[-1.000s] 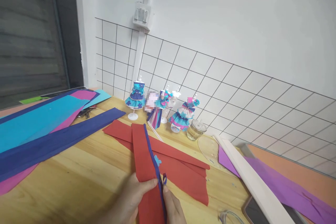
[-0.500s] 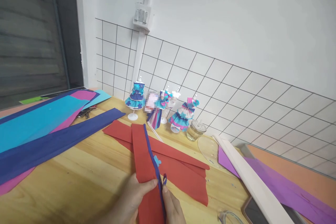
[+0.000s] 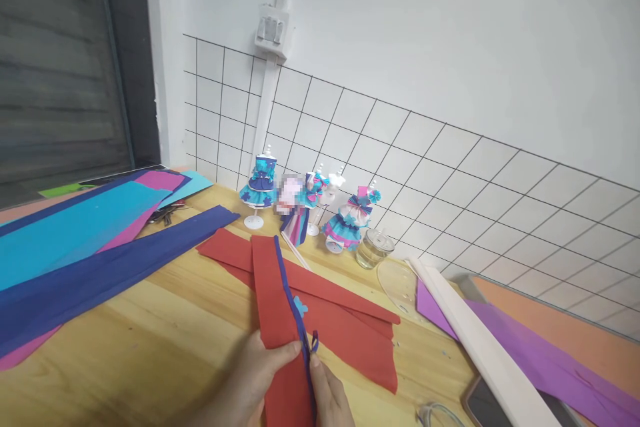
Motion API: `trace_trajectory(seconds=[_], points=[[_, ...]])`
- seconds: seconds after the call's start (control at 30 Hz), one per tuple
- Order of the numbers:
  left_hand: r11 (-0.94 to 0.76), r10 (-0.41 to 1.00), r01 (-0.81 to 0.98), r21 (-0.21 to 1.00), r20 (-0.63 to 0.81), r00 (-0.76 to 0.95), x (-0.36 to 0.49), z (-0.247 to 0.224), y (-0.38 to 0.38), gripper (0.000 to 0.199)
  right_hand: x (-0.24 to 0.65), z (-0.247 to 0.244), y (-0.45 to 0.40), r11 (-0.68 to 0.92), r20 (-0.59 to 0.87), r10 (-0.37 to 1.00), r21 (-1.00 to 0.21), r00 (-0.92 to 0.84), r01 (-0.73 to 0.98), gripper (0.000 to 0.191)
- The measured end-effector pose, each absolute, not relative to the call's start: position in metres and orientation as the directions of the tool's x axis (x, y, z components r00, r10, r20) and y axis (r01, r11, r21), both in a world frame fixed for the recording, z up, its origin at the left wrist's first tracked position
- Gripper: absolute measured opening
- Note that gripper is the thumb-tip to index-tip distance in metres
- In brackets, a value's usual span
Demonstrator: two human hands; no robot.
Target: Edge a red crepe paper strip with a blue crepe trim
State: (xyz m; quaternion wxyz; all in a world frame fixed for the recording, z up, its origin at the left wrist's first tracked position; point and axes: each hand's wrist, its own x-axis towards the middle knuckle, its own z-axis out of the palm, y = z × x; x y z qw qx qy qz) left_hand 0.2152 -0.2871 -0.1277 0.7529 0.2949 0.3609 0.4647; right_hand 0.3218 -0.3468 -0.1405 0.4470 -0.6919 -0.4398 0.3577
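Observation:
My left hand (image 3: pixel 260 373) is closed on a long red crepe paper strip (image 3: pixel 270 293), its thumb pressed near the right edge. A narrow dark blue paper strip (image 3: pixel 284 273) runs along that edge. Pinched beside it, the fingers of my right hand (image 3: pixel 327 387) touch the blue strip, and a small blue curl stands up at the fingertips. A dark, thin shape lies between the hands; I cannot make out what it is. Under the held strip lies wider red crepe paper (image 3: pixel 350 333). A small light blue flower cutout (image 3: pixel 300 306) is close to the blue edge.
Turquoise paper (image 3: pixel 75 233) and a dark blue folded strip (image 3: pixel 125 267) lie left. Behind stand small dressed mannequins (image 3: pixel 258 190) and a glass jar (image 3: pixel 374 250). To the right are a pale pink roll (image 3: pixel 480 340), purple paper (image 3: pixel 540 360) and a dark phone-like object (image 3: pixel 485 403).
Almost nothing differs. Both hands keep their places on the red and blue paper, and the whole view has shifted very slightly.

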Motion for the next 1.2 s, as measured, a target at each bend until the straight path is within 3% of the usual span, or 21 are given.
trace_trajectory(seconds=[0.3,0.73,0.97,1.2], points=[[0.389,0.915,-0.482,0.785,-0.269,0.3,0.216,-0.131,-0.287,0.047,0.316,-0.135,-0.344,-0.209,-0.119,0.931,-0.948,0.345,0.239,0.057],[0.412,0.9,-0.482,0.774,-0.263,0.347,0.214,-0.128,-0.287,0.055,0.317,-0.135,-0.341,-0.172,-0.11,0.95,-0.965,0.294,0.196,0.063],[0.576,0.816,-0.545,0.609,-0.383,0.434,0.207,-0.118,-0.28,0.029,0.316,-0.138,-0.343,-0.221,-0.165,0.919,-0.968,0.357,0.12,0.065],[0.526,0.845,-0.509,0.682,-0.353,0.401,0.202,-0.122,-0.268,0.03,0.315,-0.142,-0.345,-0.14,-0.055,0.946,-0.958,0.319,0.249,0.057]])
